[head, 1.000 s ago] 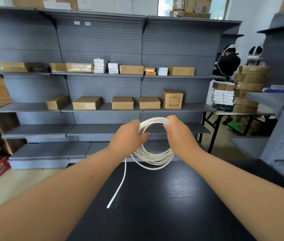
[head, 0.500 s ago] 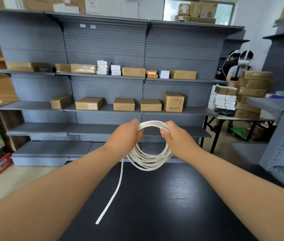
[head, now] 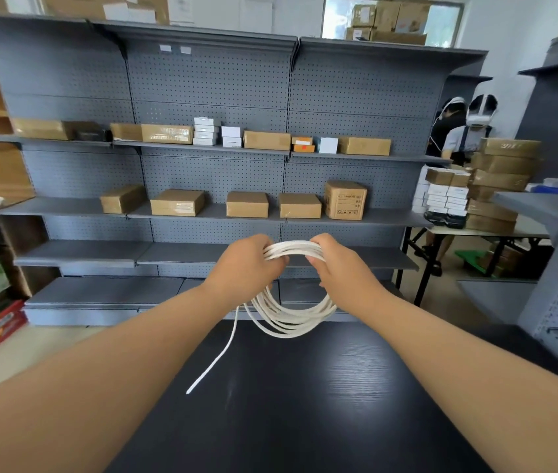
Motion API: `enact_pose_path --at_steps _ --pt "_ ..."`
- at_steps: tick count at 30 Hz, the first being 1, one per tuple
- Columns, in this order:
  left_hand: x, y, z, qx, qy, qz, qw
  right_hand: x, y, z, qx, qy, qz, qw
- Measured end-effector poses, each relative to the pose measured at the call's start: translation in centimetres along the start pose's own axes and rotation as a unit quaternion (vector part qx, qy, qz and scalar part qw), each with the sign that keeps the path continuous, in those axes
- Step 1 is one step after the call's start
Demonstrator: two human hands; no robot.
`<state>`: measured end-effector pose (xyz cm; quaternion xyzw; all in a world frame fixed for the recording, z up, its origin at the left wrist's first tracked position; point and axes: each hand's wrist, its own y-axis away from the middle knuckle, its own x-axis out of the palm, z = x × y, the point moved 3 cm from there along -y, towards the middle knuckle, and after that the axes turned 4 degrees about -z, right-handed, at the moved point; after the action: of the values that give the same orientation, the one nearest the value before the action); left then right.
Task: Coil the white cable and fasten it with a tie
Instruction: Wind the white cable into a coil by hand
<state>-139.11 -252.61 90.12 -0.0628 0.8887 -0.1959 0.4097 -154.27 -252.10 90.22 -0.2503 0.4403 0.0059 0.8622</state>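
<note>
Grey shelving backs a black tabletop; both hands, left hand and right hand, curl fingers round the white cable coil, its loose end seemingly touching the tabletop.

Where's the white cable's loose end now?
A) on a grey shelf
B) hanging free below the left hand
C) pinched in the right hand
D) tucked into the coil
B: the loose end dangles from the coil beneath the left hand, over the black table.
</note>
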Motion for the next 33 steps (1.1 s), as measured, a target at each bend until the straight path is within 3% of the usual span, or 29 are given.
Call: enact_pose_path --at_steps 9,13,18,23,29,33 --pt "-1.0 -0.6 1.9 -0.083 0.209 -0.016 0.974 1.4 -1.5 0.3 0.064 -0.127 -0.192 0.971" --pt "-1.1 -0.7 2.0 -0.084 0.270 -0.035 0.958 2.7 -1.4 0.7 0.111 -0.179 -0.222 0.952" --pt "-1.8 -1.1 2.5 -0.041 0.118 -0.082 0.989 2.9 -1.5 1.4 0.120 -0.197 -0.169 0.958" --pt "-2.3 -1.4 2.5 -0.020 0.068 -0.105 0.992 2.2 -1.8 1.5 0.079 -0.143 -0.163 0.973" --pt "-2.0 -1.6 2.0 0.013 0.007 -0.076 0.997 1.5 -2.0 2.2 0.006 -0.074 -0.145 0.987" --pt "-2.2 -1.4 2.0 0.011 -0.032 -0.073 0.997 0.9 -1.7 2.0 0.014 -0.096 -0.151 0.984"
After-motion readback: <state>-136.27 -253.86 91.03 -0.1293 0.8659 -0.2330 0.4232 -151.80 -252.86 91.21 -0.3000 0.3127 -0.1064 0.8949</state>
